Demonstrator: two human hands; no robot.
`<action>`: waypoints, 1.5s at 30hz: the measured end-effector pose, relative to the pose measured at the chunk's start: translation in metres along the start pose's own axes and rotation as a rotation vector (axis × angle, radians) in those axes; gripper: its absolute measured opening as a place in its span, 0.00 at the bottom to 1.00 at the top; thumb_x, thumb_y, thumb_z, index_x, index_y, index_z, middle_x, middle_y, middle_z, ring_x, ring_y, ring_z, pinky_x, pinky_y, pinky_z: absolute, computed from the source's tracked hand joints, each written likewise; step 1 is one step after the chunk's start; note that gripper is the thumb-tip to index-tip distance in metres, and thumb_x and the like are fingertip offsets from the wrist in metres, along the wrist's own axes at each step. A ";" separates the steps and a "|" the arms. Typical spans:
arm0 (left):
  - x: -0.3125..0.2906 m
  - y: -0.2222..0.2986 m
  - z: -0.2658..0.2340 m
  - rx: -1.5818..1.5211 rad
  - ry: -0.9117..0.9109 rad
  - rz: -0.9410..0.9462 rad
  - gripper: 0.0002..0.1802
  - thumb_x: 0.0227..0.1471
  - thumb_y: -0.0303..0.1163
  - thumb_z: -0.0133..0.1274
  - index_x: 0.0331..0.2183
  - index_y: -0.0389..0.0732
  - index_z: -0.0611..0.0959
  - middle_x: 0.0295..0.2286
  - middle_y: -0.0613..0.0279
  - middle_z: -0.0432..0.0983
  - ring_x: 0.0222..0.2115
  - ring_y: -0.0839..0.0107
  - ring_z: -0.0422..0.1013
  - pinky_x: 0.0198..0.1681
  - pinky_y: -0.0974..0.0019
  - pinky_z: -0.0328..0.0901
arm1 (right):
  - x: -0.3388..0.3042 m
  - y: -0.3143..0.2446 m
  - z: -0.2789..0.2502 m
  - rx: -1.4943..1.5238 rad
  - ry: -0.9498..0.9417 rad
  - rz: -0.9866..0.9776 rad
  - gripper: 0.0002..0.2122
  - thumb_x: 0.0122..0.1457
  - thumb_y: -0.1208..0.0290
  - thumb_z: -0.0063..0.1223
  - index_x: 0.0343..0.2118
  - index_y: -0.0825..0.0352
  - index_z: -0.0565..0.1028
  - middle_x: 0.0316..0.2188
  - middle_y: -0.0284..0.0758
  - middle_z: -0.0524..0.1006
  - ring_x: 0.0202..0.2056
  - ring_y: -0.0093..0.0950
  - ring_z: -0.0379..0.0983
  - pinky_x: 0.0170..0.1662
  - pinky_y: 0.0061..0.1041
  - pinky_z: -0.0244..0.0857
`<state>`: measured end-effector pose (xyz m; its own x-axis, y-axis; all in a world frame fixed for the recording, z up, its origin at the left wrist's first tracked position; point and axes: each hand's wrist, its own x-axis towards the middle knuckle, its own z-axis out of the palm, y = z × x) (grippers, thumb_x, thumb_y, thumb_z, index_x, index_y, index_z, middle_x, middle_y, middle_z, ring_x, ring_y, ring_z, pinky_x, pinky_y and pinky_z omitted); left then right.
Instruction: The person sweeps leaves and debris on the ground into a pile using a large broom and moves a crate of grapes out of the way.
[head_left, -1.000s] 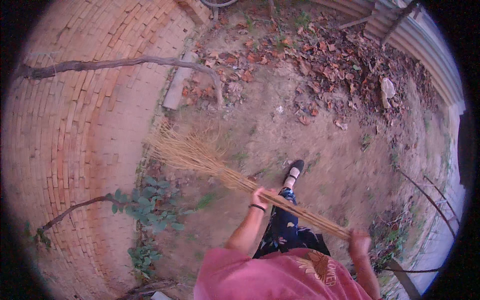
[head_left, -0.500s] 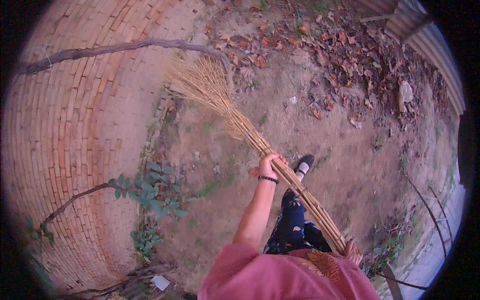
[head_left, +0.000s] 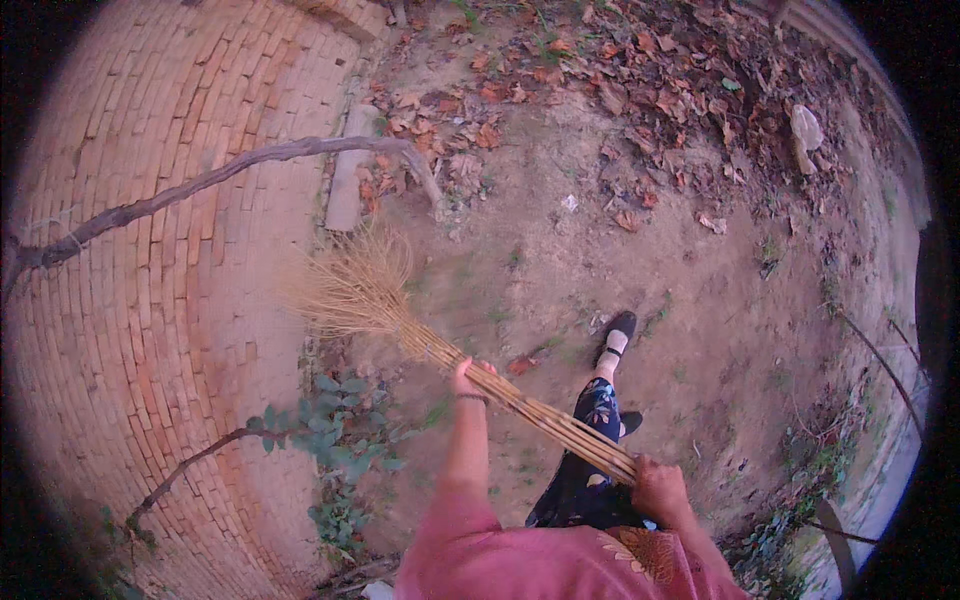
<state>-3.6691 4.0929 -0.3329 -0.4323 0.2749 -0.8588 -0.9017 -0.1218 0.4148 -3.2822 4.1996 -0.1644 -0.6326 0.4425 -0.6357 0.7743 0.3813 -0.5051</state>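
Slanting across my body is a long twig broom point(head_left: 545, 414), its handle a bundle of thin canes bound together. My left hand point(head_left: 471, 378) is closed around the bundle just below the spread bristles. The handle's lower end sits in my right hand point(head_left: 659, 487), fingers wrapped over it, close to my waist. The fanned bristles point(head_left: 355, 290) point up and left, beside the foot of the brick wall; their tips are blurred. Whether the tips touch the ground or the wall I cannot tell.
A brick wall point(head_left: 180, 330) fills the left side, crossed by a bent branch point(head_left: 280, 152). A leafy plant point(head_left: 345, 420) grows at its base. Dry leaves point(head_left: 670, 90) litter the far dirt, with a whitish scrap point(head_left: 806, 128) among them. Thin sticks point(head_left: 880, 365) lean at right.
The broom has swung left and nearer, its bristles now closer to the wall. Both hands moved with it; my right hand has come up into fuller view. My feet have shifted.
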 end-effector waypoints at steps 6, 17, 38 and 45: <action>0.076 -0.025 0.084 0.217 -0.011 -0.219 0.13 0.36 0.35 0.50 0.24 0.38 0.68 0.18 0.55 0.67 0.20 0.61 0.66 0.26 0.59 0.64 | 0.013 -0.035 -0.009 -0.017 0.128 0.205 0.14 0.38 0.72 0.47 0.31 0.65 0.60 0.17 0.42 0.70 0.20 0.41 0.68 0.21 0.38 0.60; 0.008 0.000 0.027 0.025 0.021 -0.095 0.13 0.33 0.26 0.51 0.26 0.34 0.67 0.21 0.53 0.66 0.21 0.59 0.67 0.27 0.54 0.65 | -0.011 0.016 0.056 -0.007 -0.287 0.177 0.31 0.32 0.54 0.57 0.39 0.59 0.57 0.21 0.45 0.71 0.24 0.45 0.69 0.25 0.40 0.60; 0.051 0.009 0.117 0.392 0.043 0.058 0.08 0.34 0.25 0.50 0.21 0.33 0.69 0.17 0.55 0.66 0.18 0.60 0.67 0.20 0.59 0.66 | 0.050 0.005 0.062 0.385 -0.274 0.175 0.27 0.35 0.63 0.53 0.40 0.68 0.58 0.24 0.48 0.70 0.26 0.46 0.68 0.27 0.38 0.63; 0.016 -0.020 0.093 0.258 0.042 0.029 0.10 0.34 0.26 0.50 0.22 0.37 0.66 0.17 0.57 0.65 0.19 0.61 0.66 0.23 0.56 0.63 | 0.013 0.037 -0.008 0.157 -0.258 0.134 0.24 0.34 0.61 0.52 0.36 0.67 0.63 0.23 0.47 0.71 0.27 0.44 0.68 0.31 0.38 0.63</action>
<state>-3.6568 4.1879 -0.3269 -0.4624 0.2343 -0.8552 -0.8592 0.1200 0.4974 -3.2620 4.2259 -0.1867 -0.5147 0.2522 -0.8194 0.8565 0.1951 -0.4779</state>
